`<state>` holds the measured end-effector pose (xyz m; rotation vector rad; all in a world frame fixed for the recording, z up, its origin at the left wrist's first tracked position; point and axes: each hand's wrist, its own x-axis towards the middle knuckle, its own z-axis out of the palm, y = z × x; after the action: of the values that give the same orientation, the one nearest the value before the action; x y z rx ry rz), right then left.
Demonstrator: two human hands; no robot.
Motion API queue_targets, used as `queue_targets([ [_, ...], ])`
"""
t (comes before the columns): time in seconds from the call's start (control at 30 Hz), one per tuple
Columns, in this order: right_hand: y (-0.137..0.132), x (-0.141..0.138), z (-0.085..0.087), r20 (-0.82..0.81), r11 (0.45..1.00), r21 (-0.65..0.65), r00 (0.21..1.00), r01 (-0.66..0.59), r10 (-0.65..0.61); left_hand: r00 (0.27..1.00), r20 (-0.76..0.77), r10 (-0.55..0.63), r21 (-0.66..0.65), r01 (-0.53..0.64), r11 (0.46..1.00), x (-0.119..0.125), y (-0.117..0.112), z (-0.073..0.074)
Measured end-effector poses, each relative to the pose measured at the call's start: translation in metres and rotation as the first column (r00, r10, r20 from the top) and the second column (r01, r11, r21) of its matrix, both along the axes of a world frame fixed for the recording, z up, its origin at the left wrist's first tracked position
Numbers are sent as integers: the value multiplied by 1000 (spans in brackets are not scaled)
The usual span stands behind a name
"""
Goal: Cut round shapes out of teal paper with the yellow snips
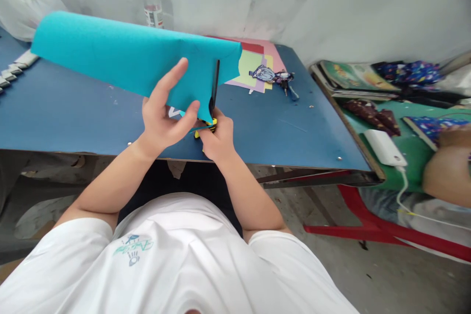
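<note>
A large turquoise sheet of paper (pixel 110 54) is held up above the blue table, bending over along its top edge. My left hand (pixel 165 108) grips its lower edge, thumb and a finger lying over the near face and the other fingers hidden behind. Closed around the yellow and black handles of a pair of scissors (pixel 215 86) is my right hand (pixel 220 137). The dark blade points away from me and lies across the paper near its right end. A narrow turquoise strip hangs at the handles.
Coloured paper sheets (pixel 250 61) lie at the back of the blue table (pixel 287 132), with keys and a charm (pixel 270 74) on them. Behind stands a clear bottle (pixel 151 0); a white plastic bag (pixel 27 2) is far left. A green table with a white power bank (pixel 385 147) adjoins, beside another person's arm (pixel 449 167).
</note>
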<state>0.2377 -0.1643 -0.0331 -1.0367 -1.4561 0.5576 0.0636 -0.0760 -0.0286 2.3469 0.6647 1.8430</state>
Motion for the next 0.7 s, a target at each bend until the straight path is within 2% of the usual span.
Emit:
queue_targets([
  [0.07,-1,-2,2,4,1000,28,1000,8,-8,999,35,6,132,-10,991,8,-8,5],
  [0.13,-2,-2,2,7,999,40,1000,25,-26,998,52,22,182,-32,983,14,-16,9],
  [0.33,-1,-1,-1,56,999,27,998,16,-17,996,80,33,90,-40,995,15,-28,15],
  [0.6,0,-2,-1,48,999,-2,998,35,-34,977,207,-43,199,1,980,22,-33,29],
  [0.7,-1,-2,1,48,1000,10,999,25,-26,978,205,-46,191,6,981,22,-34,29],
])
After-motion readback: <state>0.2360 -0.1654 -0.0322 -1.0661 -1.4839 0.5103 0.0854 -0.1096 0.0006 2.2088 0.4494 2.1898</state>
